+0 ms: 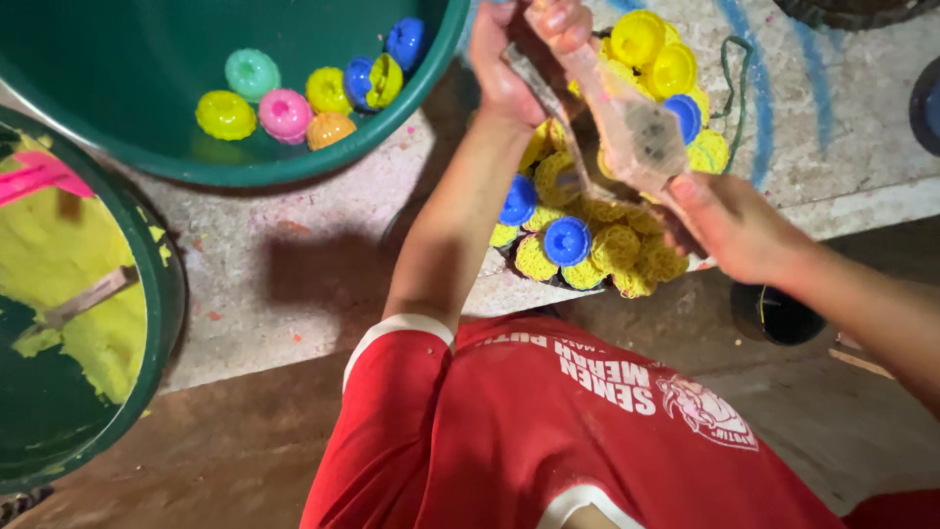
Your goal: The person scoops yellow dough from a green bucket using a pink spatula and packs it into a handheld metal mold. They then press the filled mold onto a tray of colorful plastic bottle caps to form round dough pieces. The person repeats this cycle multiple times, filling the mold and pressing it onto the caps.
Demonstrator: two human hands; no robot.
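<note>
My left hand (pixel 509 61) is raised at the top middle and grips the upper end of a clear, crumpled plastic bag (pixel 636 132). My right hand (pixel 736 230) grips the bag's lower end, so it is stretched slantwise between both hands. Under the bag lies a heap of yellow ring-shaped pieces (pixel 617 250) mixed with round yellow moulds (pixel 638 37) and blue moulds (pixel 567 240). What is inside the bag is too blurred to tell.
A large green basin (pixel 147 118) at the top left holds several coloured moulds (pixel 284 113). A green bucket (pixel 166 294) at the left holds yellow paste and a stick (pixel 83 299). A small black cup (pixel 774 315) stands below my right hand. My red shirt (pixel 548 441) fills the bottom.
</note>
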